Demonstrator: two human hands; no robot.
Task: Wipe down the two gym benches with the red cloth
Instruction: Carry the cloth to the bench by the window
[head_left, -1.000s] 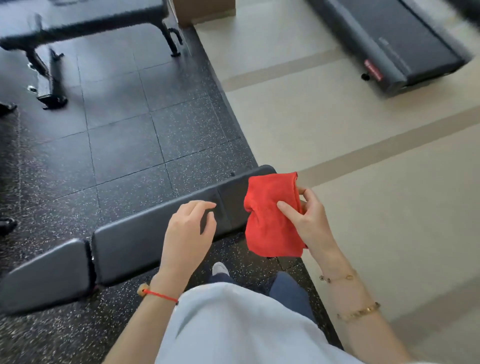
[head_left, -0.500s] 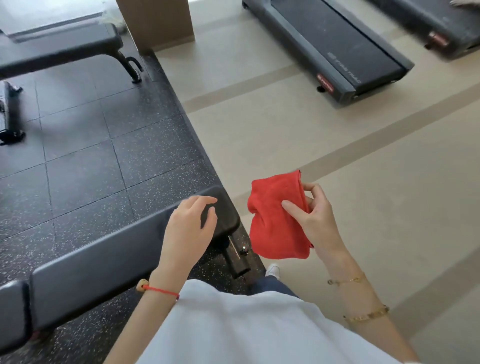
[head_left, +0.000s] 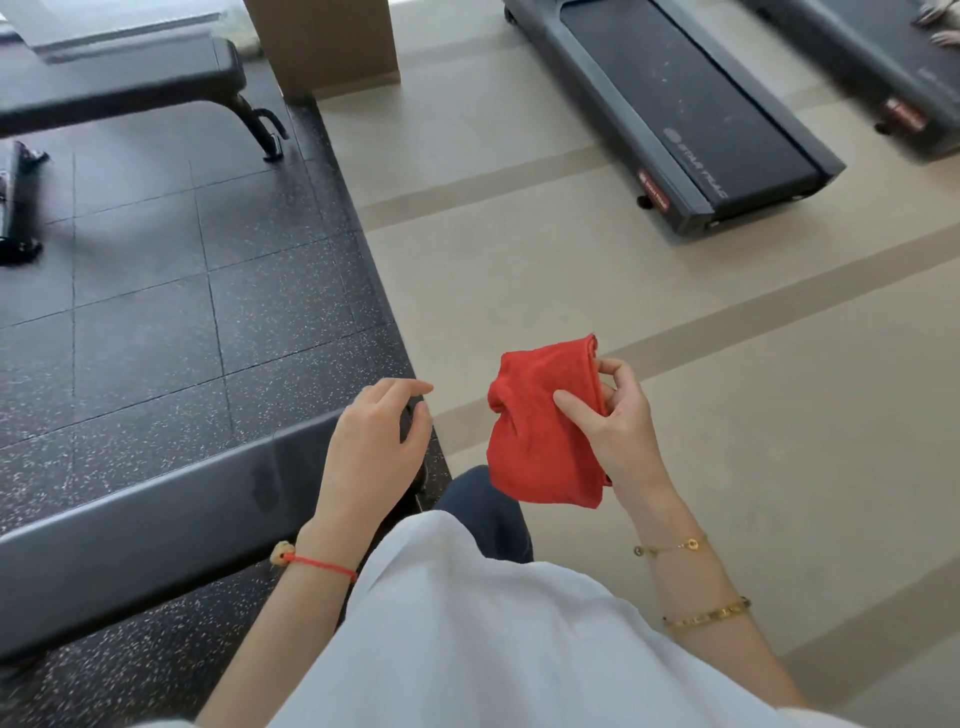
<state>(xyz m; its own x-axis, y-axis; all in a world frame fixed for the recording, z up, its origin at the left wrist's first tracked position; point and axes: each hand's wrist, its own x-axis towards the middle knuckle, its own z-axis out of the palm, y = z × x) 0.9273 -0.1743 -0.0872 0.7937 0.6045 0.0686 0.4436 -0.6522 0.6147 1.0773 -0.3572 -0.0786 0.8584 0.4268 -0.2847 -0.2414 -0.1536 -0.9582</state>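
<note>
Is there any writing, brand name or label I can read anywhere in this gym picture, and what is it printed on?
Grey brand lettering with a round logo, on the side rail of the near treadmill: too blurred to read for certain.
Red label on that treadmill's rear corner: print too small to read.
Red label on the far treadmill: blurred, unreadable.
No writing shows on the red cloth, the near bench or the far bench.

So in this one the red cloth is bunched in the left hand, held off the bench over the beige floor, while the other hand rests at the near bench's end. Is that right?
Not quite: the red cloth is in the right hand, not the left. The head view shows it bunched there, off the near bench, over the beige floor, while the left hand is at the bench's end.
</note>
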